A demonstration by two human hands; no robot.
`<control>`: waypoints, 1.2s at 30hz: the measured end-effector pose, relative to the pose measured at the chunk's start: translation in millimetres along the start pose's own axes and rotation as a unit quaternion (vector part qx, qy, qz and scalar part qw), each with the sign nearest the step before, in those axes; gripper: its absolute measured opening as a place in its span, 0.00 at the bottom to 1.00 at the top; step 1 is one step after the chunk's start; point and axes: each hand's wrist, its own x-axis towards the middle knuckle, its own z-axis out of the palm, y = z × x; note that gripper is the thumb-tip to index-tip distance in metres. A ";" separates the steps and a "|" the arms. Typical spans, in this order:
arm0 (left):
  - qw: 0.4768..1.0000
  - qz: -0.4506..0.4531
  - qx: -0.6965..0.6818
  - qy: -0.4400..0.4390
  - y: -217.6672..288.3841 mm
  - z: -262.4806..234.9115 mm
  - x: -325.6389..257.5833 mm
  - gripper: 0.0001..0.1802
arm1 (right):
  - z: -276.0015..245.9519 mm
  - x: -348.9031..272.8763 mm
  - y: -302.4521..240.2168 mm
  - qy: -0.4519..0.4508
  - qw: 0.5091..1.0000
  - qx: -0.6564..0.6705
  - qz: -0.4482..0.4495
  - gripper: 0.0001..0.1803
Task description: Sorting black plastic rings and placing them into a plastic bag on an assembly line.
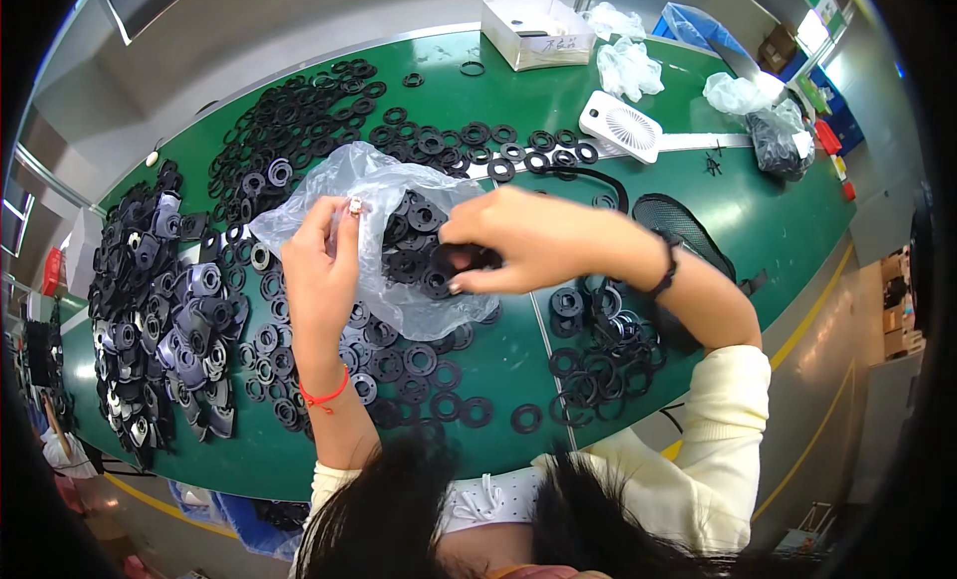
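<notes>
A clear plastic bag (419,320) lies on the table in front of me, with several black ring-shaped parts (407,242) inside it. My left hand (324,245) pinches the bag's left edge between thumb and fingers. Something small and shiny shows at those fingertips, too small to name. Over the bag's right side, the fingers of my right hand (513,242) curl round black ring parts (461,263). How many of them it holds is hidden, and the hand is slightly blurred.
Loose black rings (309,116) spread behind and around the bag. Dark curved parts (164,320) pile up at the left. A white box (536,33), a white handheld fan (620,128) and a filled bag (781,145) stand farther back. A black mesh item (683,225) lies beside my right forearm.
</notes>
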 end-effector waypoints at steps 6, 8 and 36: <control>0.999 0.037 -0.011 -0.005 12.3 2.9 -0.7 0.08 | 87.2 34.5 23.2 0.241 0.944 -0.214 0.063 0.27; 0.999 0.030 -0.020 0.003 7.1 7.3 2.1 0.07 | 80.9 27.5 25.7 0.203 0.964 -0.168 0.024 0.25; 0.999 0.026 -0.013 0.014 -1.5 -10.3 2.3 0.09 | -84.9 -359.2 162.5 0.430 0.602 -0.050 0.671 0.16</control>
